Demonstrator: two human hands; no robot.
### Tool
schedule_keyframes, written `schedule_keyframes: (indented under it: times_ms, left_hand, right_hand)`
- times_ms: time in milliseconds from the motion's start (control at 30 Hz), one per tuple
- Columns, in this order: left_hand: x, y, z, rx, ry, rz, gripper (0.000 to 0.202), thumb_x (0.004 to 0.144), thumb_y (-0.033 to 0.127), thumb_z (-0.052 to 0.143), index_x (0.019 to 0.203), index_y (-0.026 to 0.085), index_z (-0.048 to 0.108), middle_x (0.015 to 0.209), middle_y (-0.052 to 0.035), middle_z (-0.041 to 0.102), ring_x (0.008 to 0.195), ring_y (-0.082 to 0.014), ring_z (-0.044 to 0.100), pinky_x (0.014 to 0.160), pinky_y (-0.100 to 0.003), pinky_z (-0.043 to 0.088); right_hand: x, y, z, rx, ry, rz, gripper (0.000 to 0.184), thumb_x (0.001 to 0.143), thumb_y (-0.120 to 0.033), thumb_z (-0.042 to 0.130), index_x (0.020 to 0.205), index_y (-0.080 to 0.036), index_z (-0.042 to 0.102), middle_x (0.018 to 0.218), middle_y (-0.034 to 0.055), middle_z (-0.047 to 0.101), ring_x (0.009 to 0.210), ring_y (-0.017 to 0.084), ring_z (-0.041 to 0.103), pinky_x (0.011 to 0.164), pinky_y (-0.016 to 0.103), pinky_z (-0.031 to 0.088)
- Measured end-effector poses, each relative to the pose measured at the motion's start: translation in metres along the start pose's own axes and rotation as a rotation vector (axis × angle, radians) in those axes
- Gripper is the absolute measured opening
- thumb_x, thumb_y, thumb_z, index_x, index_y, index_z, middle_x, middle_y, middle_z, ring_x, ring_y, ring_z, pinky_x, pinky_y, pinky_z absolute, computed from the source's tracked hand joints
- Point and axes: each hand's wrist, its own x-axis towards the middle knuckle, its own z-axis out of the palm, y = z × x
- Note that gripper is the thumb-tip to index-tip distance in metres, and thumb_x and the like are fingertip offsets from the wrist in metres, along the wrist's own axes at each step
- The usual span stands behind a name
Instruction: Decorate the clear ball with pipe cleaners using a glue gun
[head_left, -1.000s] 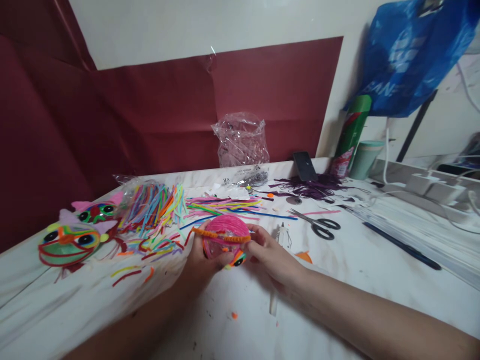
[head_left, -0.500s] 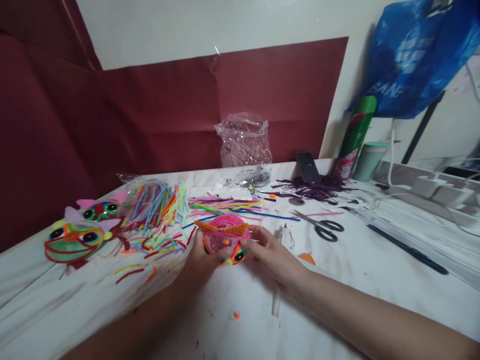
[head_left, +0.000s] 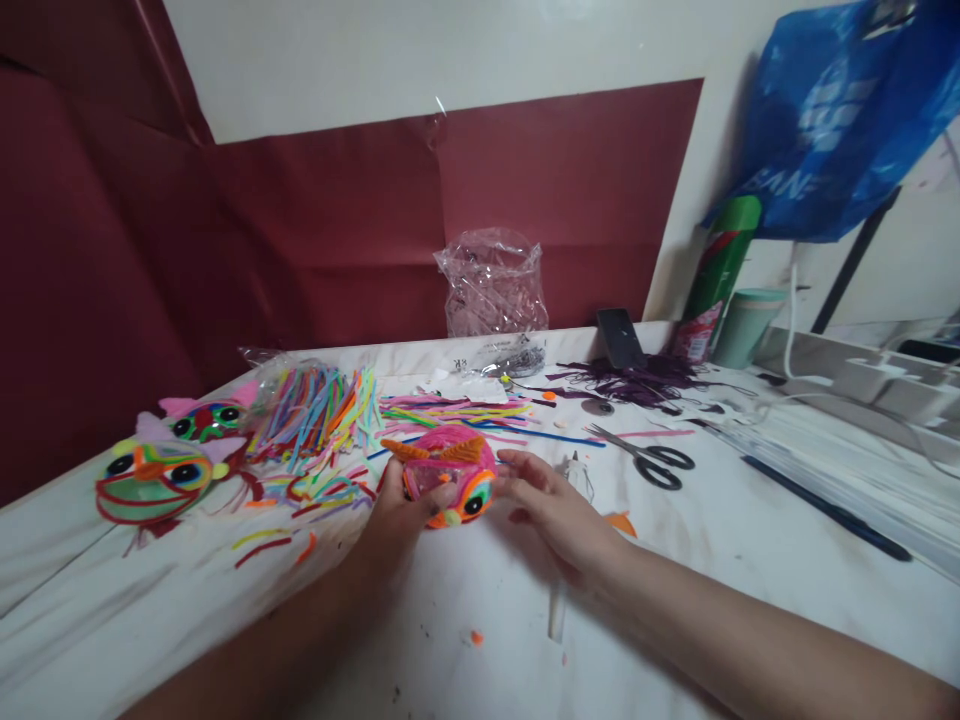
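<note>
A pink ball-shaped craft figure (head_left: 450, 475) with orange ears, big round eyes and an orange nose sits low over the white table (head_left: 720, 560). My left hand (head_left: 397, 515) cups it from the left and below, with the thumb across its front. Just to the right, my right hand (head_left: 551, 505) has its fingers loosely spread, the fingertips at the figure's side. Two similar figures, a green one (head_left: 150, 478) and one with pink ears (head_left: 206, 418), lie at the table's left edge.
Cut pipe cleaner pieces (head_left: 322, 405) in many colours are strewn behind the figure. Black scissors (head_left: 649, 460) lie to the right, purple scraps (head_left: 637, 380) and a dark phone (head_left: 619, 338) farther back. A crumpled clear bag (head_left: 495, 285) stands by the wall, a spray can (head_left: 712, 275) and a cup (head_left: 742, 325) at right.
The figure has turned in my hands so its face with the eyes points more forward. My right hand has loosened and drawn slightly away from it.
</note>
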Motion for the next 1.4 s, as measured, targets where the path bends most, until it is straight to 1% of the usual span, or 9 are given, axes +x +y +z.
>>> schedule_keyframes:
  times_ms: [100, 200, 333, 533, 700, 933, 1100, 1267, 1400]
  left_hand:
    - [-0.001, 0.003, 0.001, -0.080, -0.037, -0.027, 0.064, 0.063, 0.025, 0.080, 0.119, 0.024, 0.049, 0.100, -0.0033, 0.070, 0.093, -0.0227, 0.068, 0.083, -0.036, 0.053]
    - [-0.001, 0.004, 0.000, -0.108, -0.032, -0.045, 0.064, 0.062, 0.026, 0.080, 0.118, 0.023, 0.049, 0.100, -0.0028, 0.070, 0.092, -0.0222, 0.068, 0.085, -0.035, 0.053]
    - [0.001, -0.001, -0.004, -0.067, -0.026, -0.038, 0.056, 0.064, 0.027, 0.079, 0.111, 0.023, 0.051, 0.096, -0.0025, 0.070, 0.088, -0.0217, 0.068, 0.081, -0.034, 0.054]
    - [0.003, -0.007, -0.006, 0.092, -0.100, 0.056, 0.065, 0.060, 0.037, 0.083, 0.115, 0.020, 0.052, 0.102, -0.0074, 0.070, 0.094, -0.0256, 0.067, 0.081, -0.036, 0.053]
    - [0.002, -0.004, -0.003, 0.058, -0.091, 0.076, 0.062, 0.071, 0.046, 0.073, 0.122, 0.021, 0.049, 0.115, -0.0106, 0.067, 0.105, -0.0261, 0.064, 0.085, -0.035, 0.052]
    - [0.007, -0.010, -0.010, 0.093, -0.130, 0.040, 0.061, 0.065, 0.042, 0.079, 0.115, 0.018, 0.053, 0.104, -0.0114, 0.071, 0.091, -0.0267, 0.069, 0.073, -0.032, 0.052]
    - [0.006, -0.006, -0.005, 0.022, -0.117, 0.001, 0.057, 0.066, 0.039, 0.079, 0.113, 0.018, 0.053, 0.106, -0.0107, 0.071, 0.097, -0.0276, 0.068, 0.082, -0.036, 0.053]
    - [0.004, -0.001, -0.004, -0.064, -0.087, -0.071, 0.056, 0.068, 0.038, 0.077, 0.116, 0.019, 0.054, 0.111, -0.0101, 0.070, 0.104, -0.0284, 0.066, 0.087, -0.039, 0.053]
    - [0.010, -0.007, -0.011, -0.152, -0.138, -0.096, 0.046, 0.077, 0.037, 0.070, 0.117, 0.019, 0.056, 0.114, -0.0106, 0.070, 0.107, -0.0280, 0.066, 0.092, -0.042, 0.052]
  right_hand:
    - [0.005, 0.000, -0.006, -0.017, 0.062, -0.096, 0.009, 0.061, -0.023, 0.059, 0.069, -0.020, 0.059, 0.065, -0.0031, 0.057, 0.064, 0.013, 0.047, 0.062, 0.027, 0.032]
    - [0.008, 0.001, -0.010, -0.064, 0.053, -0.172, 0.008, 0.058, -0.023, 0.048, 0.052, -0.020, 0.052, 0.050, -0.0050, 0.045, 0.053, 0.011, 0.036, 0.056, 0.027, 0.027]
    - [0.006, 0.002, -0.008, -0.158, 0.055, -0.165, 0.010, 0.064, -0.030, 0.055, 0.068, -0.021, 0.058, 0.054, -0.0058, 0.046, 0.053, 0.012, 0.038, 0.054, 0.027, 0.029]
    - [0.002, 0.003, -0.004, -0.223, -0.064, -0.171, 0.046, 0.068, -0.047, 0.070, 0.103, -0.021, 0.057, 0.103, 0.0058, 0.064, 0.084, 0.020, 0.057, 0.064, 0.029, 0.042]
    - [0.006, 0.004, -0.007, -0.151, -0.023, -0.113, 0.038, 0.070, -0.047, 0.070, 0.095, -0.021, 0.057, 0.092, 0.0033, 0.064, 0.081, 0.018, 0.056, 0.063, 0.028, 0.041]
    - [0.005, 0.002, -0.006, -0.148, -0.074, -0.128, 0.048, 0.066, -0.054, 0.073, 0.098, -0.021, 0.058, 0.103, 0.0045, 0.063, 0.082, 0.018, 0.055, 0.067, 0.029, 0.041]
    - [0.004, 0.001, -0.006, -0.134, -0.090, -0.111, 0.053, 0.068, -0.063, 0.070, 0.099, -0.021, 0.058, 0.099, 0.0043, 0.065, 0.084, 0.019, 0.055, 0.069, 0.030, 0.041]
    - [0.007, 0.003, -0.007, -0.031, -0.063, -0.053, 0.045, 0.070, -0.055, 0.071, 0.100, -0.024, 0.062, 0.104, 0.0028, 0.065, 0.094, 0.020, 0.055, 0.072, 0.031, 0.041]
    - [0.013, 0.006, -0.010, 0.048, 0.016, -0.057, 0.028, 0.068, -0.045, 0.072, 0.080, -0.022, 0.061, 0.085, 0.0005, 0.064, 0.082, 0.018, 0.057, 0.068, 0.030, 0.040]
